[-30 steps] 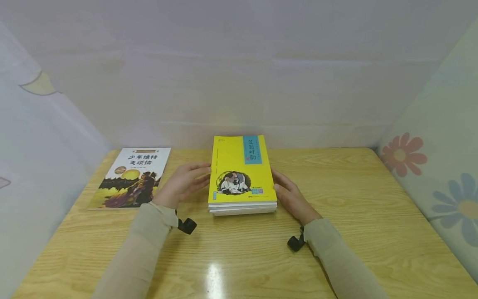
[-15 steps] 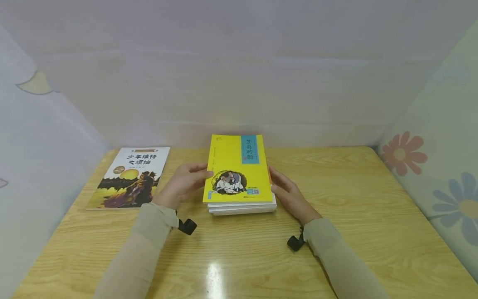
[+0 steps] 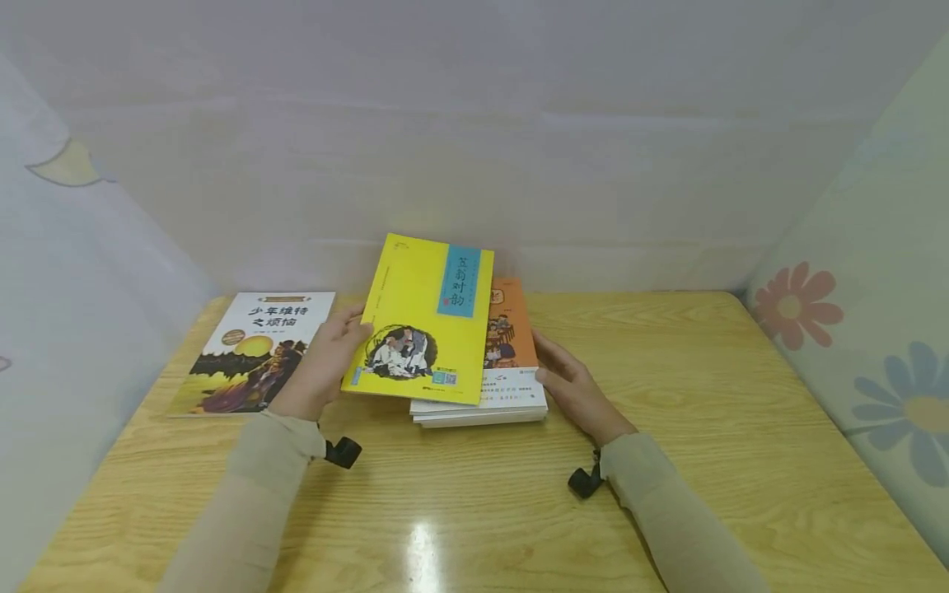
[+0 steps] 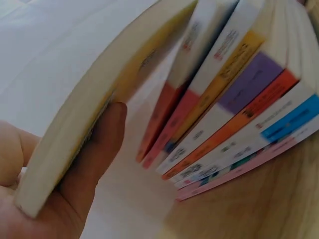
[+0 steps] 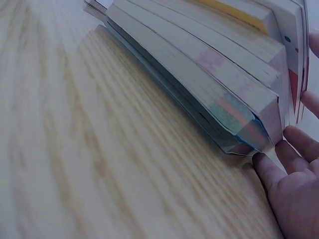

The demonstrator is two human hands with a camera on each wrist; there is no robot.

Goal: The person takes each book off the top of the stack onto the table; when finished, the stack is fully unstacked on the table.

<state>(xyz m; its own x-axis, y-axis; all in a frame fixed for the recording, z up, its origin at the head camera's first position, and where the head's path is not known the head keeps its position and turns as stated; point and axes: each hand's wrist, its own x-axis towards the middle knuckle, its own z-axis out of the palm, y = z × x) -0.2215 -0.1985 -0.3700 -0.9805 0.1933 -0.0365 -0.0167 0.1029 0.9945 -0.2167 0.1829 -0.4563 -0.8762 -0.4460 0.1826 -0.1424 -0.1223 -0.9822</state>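
Observation:
My left hand (image 3: pixel 320 362) pinches the left edge of a yellow paperback book (image 3: pixel 423 325), thumb on top and fingers beneath. The book has a blue title panel and is tilted, raised over the left part of a book stack (image 3: pixel 480 417). In the left wrist view its page block (image 4: pixel 84 104) arches away from the coloured spines (image 4: pixel 249 82) of several stacked books. An orange and white book (image 3: pixel 515 329) tops the stack, partly covered by the yellow one. Against the stack's right side rests my right hand (image 3: pixel 578 391), its fingertips (image 5: pixel 261 159) at the lower books' edges.
A single book (image 3: pixel 259 354) with a white and dark illustrated cover lies flat at the table's left, partly behind my left hand. The wooden table (image 3: pixel 474 511) meets a pale wall cloth (image 3: pixel 474 165) behind the stack. Flower-printed cloth (image 3: pixel 875 247) borders the right.
The yellow book has come off the stack, moving left and up in my left hand, and now tilts. The orange and white book beneath shows. My right hand has stayed at the stack's side.

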